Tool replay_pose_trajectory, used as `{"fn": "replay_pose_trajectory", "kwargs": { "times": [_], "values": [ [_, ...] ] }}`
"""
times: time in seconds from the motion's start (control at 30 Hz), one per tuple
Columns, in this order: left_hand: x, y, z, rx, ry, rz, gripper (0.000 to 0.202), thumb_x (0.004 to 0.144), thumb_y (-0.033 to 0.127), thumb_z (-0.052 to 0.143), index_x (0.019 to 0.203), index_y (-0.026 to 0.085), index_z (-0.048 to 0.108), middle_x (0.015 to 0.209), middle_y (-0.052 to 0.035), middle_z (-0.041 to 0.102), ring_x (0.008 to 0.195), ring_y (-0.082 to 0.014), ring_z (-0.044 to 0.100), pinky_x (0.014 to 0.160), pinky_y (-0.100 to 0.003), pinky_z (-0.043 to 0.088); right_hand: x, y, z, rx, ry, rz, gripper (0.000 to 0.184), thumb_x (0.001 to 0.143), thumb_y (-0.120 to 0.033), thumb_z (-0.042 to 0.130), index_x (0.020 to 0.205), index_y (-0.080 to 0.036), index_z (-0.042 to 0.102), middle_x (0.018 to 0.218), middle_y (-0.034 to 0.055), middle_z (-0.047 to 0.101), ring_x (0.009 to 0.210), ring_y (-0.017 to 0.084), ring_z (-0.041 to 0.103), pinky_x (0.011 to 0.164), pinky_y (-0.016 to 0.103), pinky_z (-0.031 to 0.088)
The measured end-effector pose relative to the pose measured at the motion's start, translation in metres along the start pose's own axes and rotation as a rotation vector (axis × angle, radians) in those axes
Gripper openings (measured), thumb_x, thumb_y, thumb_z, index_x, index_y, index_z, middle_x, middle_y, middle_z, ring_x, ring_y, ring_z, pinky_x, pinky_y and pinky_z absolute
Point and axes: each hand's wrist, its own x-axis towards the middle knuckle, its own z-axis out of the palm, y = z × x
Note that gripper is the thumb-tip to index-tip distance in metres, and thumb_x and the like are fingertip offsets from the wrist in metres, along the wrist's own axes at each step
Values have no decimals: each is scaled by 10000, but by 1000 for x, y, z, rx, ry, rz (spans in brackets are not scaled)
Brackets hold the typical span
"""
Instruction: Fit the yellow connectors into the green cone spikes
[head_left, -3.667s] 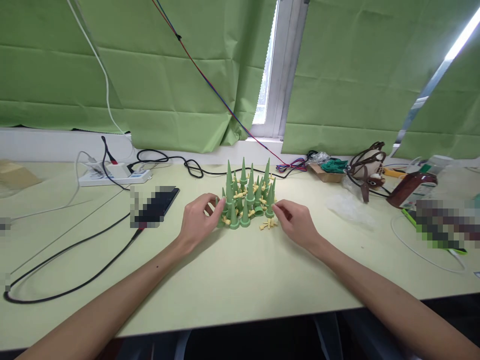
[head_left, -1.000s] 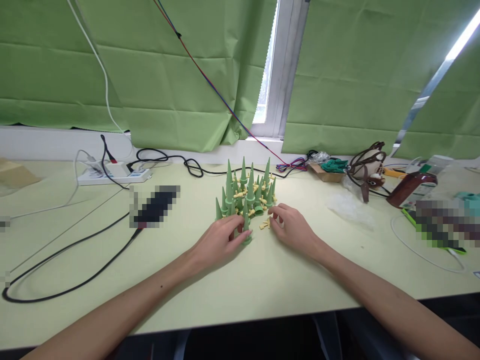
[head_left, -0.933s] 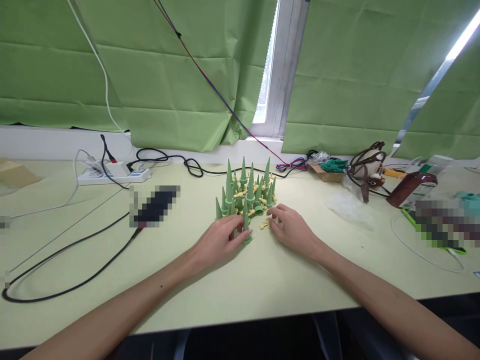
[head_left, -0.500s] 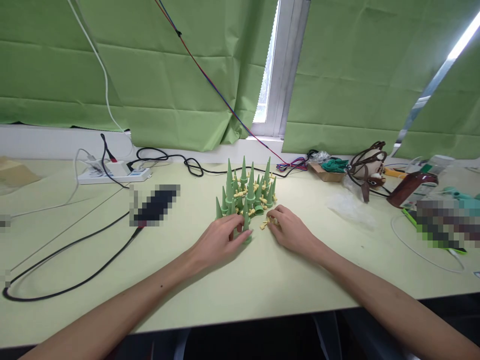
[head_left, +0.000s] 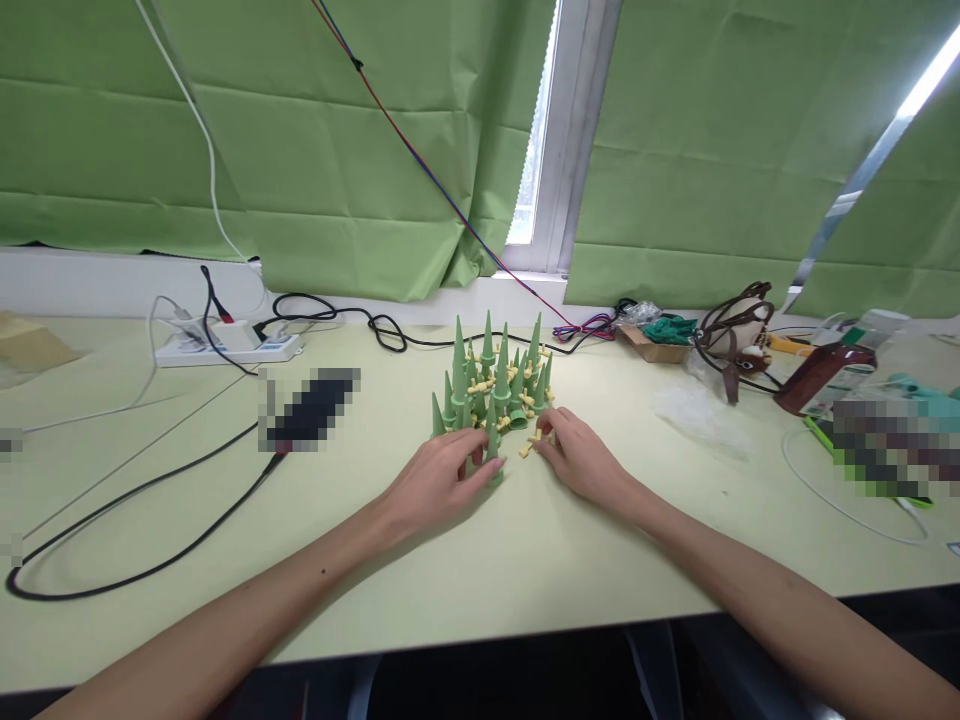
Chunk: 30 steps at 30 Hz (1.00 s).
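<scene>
Slim green plastic cones (head_left: 459,365) stand in a cluster at the middle of the table, joined or strewn with small yellow pegs (head_left: 481,386). At the cluster's near side, my left hand (head_left: 442,475) is closed with its thumb and fingers around a green cone (head_left: 492,440) standing upright. My right hand (head_left: 581,453) rests on the table just right of the cluster, its fingers curled in a pinch at a small yellow plastic piece (head_left: 533,440). Its fingertips partly hide what they touch.
A dark blurred device (head_left: 315,408) with a black cable lies left, before a white power strip (head_left: 229,348). Along the right are a cardboard box (head_left: 654,347), a clear plastic bag (head_left: 701,420), a brown bottle (head_left: 825,380) and a green-edged device (head_left: 862,465).
My right hand has shifted very slightly, with its fingertips a little farther from the near yellow piece, showing more of it. My left hand keeps its place at the cone.
</scene>
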Motion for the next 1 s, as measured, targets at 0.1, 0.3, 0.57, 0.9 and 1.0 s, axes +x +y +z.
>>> {"fn": "replay_pose_trajectory", "kwargs": {
  "times": [0.1,0.3,0.57,0.9,1.0],
  "values": [
    [-1,-1,1,-5,19,-20,258,954,402,521,815,186,543,704,25,585,510,-94,477,510,-224,383,1,0,1,39,25,14,42,927,-186,536,940,-204,501,988,51,611,817,188,576,698,311,440],
    [-1,4,-1,-51,144,-3,252,960,376,527,804,179,548,626,40,550,490,-76,439,488,-200,368,4,0,1,97,103,27,41,923,-218,544,908,-200,510,880,35,632,767,183,576,661,302,433],
    [-4,4,-1,-39,236,202,242,964,268,520,746,173,566,550,47,505,461,-68,396,477,-205,340,1,-13,-5,264,279,-11,102,926,-291,573,926,-202,523,849,35,634,682,156,573,580,278,467],
    [-5,3,0,42,99,333,129,963,255,540,888,171,605,557,59,515,478,-70,435,504,-208,346,-14,-40,-4,519,206,-176,94,930,-289,590,950,-203,556,866,36,624,726,140,589,596,250,521],
    [-3,3,-1,34,85,326,113,960,259,556,901,173,600,547,70,508,474,-65,431,505,-204,343,-15,-43,-2,553,204,-216,95,924,-277,604,963,-203,558,855,27,617,717,133,584,622,257,534]
  ]
}}
